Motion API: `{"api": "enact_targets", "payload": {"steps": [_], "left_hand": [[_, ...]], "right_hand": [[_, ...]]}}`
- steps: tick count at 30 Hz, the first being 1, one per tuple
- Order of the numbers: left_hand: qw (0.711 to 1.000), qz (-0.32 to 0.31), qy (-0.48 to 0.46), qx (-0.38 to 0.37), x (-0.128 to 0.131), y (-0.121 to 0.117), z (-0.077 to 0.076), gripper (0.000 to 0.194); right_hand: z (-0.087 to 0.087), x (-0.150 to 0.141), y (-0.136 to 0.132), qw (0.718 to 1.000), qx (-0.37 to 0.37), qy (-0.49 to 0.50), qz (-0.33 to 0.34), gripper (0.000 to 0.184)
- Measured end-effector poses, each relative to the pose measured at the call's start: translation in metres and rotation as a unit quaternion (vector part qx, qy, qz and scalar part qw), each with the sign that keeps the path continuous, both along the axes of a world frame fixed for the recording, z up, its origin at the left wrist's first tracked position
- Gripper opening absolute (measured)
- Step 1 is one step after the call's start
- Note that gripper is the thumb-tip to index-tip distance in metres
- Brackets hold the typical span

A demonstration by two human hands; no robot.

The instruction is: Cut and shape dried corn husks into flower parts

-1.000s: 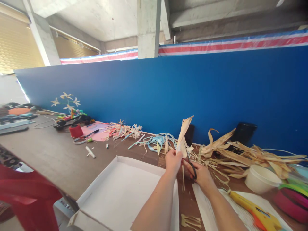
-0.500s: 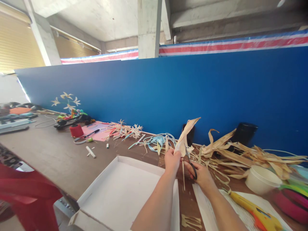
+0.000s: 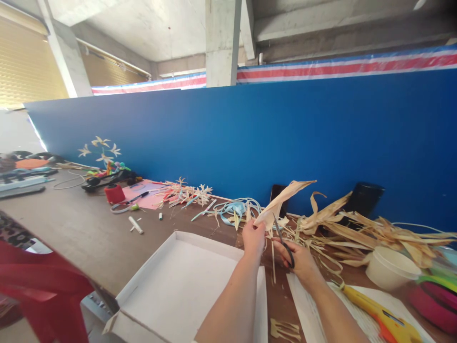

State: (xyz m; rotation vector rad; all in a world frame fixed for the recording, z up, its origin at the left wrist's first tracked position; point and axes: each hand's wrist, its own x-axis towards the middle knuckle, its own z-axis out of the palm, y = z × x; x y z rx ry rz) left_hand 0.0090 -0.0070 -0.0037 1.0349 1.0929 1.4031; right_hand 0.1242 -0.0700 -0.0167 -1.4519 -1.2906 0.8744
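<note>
My left hand (image 3: pixel 254 237) is closed on the lower end of a pale dried corn husk (image 3: pixel 282 202), whose long tip points up and to the right. In my right hand (image 3: pixel 297 257) is a pair of scissors (image 3: pixel 285 245) with dark handles, the fingers wrapped round them. Its blades point up and left, close against the husk's lower edge. Whether they are cutting into it I cannot tell. A thin pale strip (image 3: pixel 273 267) hangs below, between my hands.
A white box lid (image 3: pixel 167 286) lies before my left arm. Dried husks (image 3: pixel 389 233), a white cup (image 3: pixel 391 267) and a yellow glue gun (image 3: pixel 378 309) are at the right. Husk flowers (image 3: pixel 193 193) and blue ribbon (image 3: pixel 233 212) lie along the blue partition (image 3: pixel 250 133). A red chair (image 3: pixel 46 290) stands left.
The husk's tip has swung to the right and lower, so the husk leans more. The scissors' blades have shifted slightly at its lower edge. Both hands keep their holds.
</note>
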Motion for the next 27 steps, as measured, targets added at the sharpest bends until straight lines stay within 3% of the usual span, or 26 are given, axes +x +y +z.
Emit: {"api": "enact_targets", "payload": {"steps": [21, 27], "left_hand": [[1.000, 0.018, 0.009, -0.004, -0.0017, 0.0037, -0.0017, 0.020], [0.996, 0.031, 0.082, 0.029, -0.0033, 0.0032, -0.0050, 0.021]], "right_hand": [[0.0019, -0.0011, -0.0004, 1.000, -0.004, 0.007, 0.006, 0.044], [0.0007, -0.0017, -0.0017, 1.000, -0.003, 0.019, 0.006, 0.049]]}}
